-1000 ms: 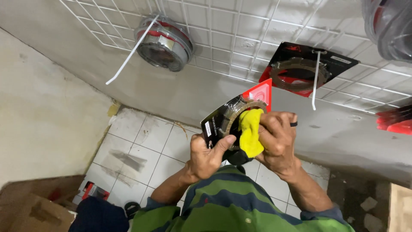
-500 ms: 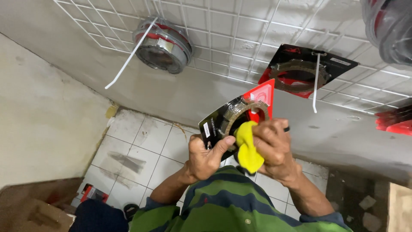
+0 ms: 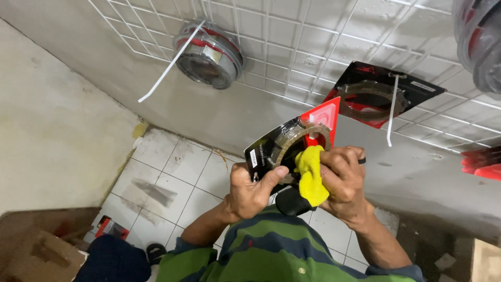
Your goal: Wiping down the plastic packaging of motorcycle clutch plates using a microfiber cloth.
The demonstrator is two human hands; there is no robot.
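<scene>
Yellow cloth (image 3: 311, 175) bunched in the right hand (image 3: 342, 180), pressed on the ring of a black-and-red pack (image 3: 289, 146) at picture centre; left hand (image 3: 250, 190) clenched on the pack's lower edge, thumb across its face. Wire grid (image 3: 313, 42) at 12 o'clock carries a second pack (image 3: 381, 94) at 2 o'clock

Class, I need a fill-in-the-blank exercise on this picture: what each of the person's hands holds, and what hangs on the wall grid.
1. The right hand presses a ____ cloth against the packaged ring-shaped part.
2. The ____ hand grips that package by its lower edge.
3. A similar black-and-red package hangs on the white wire ____.
4. It is fastened with a white zip ____.

Missing words: yellow; left; grid; tie
</scene>
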